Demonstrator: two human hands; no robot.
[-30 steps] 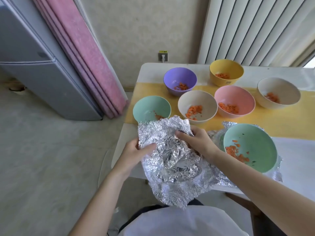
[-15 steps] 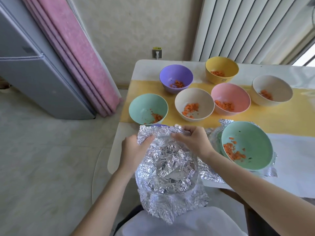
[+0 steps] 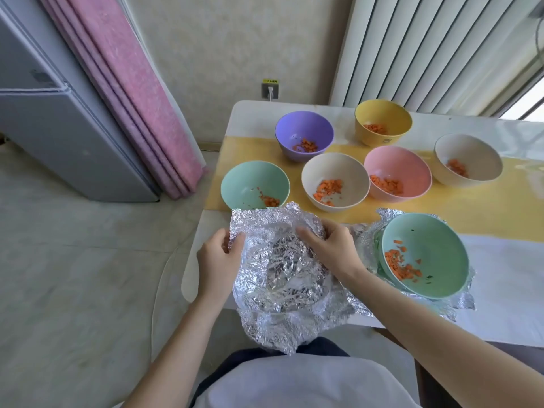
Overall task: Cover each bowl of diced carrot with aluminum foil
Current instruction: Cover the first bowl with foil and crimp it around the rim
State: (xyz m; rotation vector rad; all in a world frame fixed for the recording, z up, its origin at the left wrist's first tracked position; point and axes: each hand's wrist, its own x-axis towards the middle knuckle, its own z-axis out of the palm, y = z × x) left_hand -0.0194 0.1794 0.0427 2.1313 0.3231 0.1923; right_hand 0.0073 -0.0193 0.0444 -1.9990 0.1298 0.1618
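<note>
L hand [image 3: 219,259] gripping, R hand [image 3: 331,250] gripping, both curled

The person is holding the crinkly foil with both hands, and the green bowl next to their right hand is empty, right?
Not quite. The green bowl beside the right hand is not empty: the head view shows orange carrot pieces in it. The rest is right: the left hand and the right hand both hold the crinkly foil.

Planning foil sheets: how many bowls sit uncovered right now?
7: purple bowl and yellow bowl at the back; left green bowl, middle beige bowl, pink bowl, right beige bowl across the middle; near green bowl front right. Crumpled foil up front may hide another.
</note>
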